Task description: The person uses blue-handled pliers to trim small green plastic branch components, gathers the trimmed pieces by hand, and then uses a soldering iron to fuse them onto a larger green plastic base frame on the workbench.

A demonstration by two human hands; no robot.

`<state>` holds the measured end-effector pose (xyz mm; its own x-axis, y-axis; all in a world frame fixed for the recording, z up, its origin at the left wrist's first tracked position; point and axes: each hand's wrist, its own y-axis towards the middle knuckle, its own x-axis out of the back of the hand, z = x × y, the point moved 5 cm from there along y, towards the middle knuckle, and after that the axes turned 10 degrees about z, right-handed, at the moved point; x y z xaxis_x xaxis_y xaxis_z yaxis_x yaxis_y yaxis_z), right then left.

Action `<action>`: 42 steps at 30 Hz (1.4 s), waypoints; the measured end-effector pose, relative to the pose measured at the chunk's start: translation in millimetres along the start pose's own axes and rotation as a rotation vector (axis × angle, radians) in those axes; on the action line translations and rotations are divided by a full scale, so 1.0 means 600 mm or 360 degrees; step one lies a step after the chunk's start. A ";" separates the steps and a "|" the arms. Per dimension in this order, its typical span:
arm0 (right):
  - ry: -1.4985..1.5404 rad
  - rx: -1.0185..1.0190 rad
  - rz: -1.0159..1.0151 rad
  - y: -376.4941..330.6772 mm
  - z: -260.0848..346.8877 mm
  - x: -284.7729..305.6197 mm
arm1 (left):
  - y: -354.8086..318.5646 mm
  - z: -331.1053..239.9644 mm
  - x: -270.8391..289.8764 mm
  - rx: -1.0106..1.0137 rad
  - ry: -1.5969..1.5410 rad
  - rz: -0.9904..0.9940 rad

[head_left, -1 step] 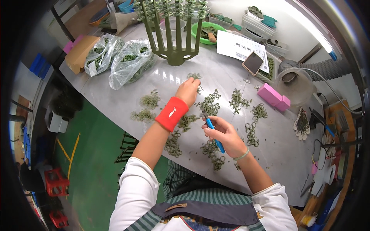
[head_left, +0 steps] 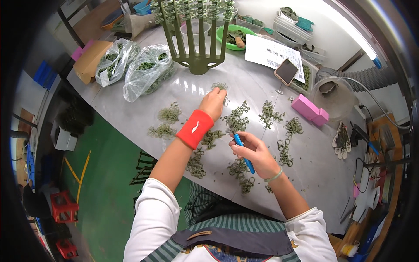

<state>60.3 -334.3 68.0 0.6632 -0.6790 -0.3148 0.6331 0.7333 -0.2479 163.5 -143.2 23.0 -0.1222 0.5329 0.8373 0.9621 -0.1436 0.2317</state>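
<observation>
Little visibly shifts: left hand (head_left: 212, 104), twelve o'clock, bunches by green rings (head_left: 220, 85), seemingly picking, hold unclear; right hand (head_left: 257, 156), four o'clock, curls round blue-handled tool (head_left: 249, 165); next likely needs a firm pinch.

On the grey table (head_left: 318, 187), the right hand (head_left: 258, 157) held a blue tool (head_left: 249, 165), while the left hand (head_left: 213, 104) was farther, beside small green pieces (head_left: 219, 85).

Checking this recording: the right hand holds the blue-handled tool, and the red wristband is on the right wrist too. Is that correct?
Not quite: the head view shows the red wristband on the wrist of the left hand, not the right. The rest stands: the right hand holds the blue-handled tool.
</observation>
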 end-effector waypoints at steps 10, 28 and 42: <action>0.0014 0.0002 0.0011 0.003 -0.005 0.003 | -0.053 0.024 0.024 0.0503 -0.1438 0.0161; -0.0004 0.0136 0.0019 0.010 0.005 -0.019 | -0.139 -0.081 0.094 0.0464 -0.2584 -0.0153; 0.0113 0.0109 0.0203 0.015 -0.010 -0.023 | -0.171 -0.068 0.092 0.0519 -0.2388 -0.0187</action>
<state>54.4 -318.4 64.7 0.7115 -0.5748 -0.4041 0.5730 0.8076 -0.1398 48.2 -133.0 65.8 -0.0412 0.8784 -0.4761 0.9991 0.0340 -0.0237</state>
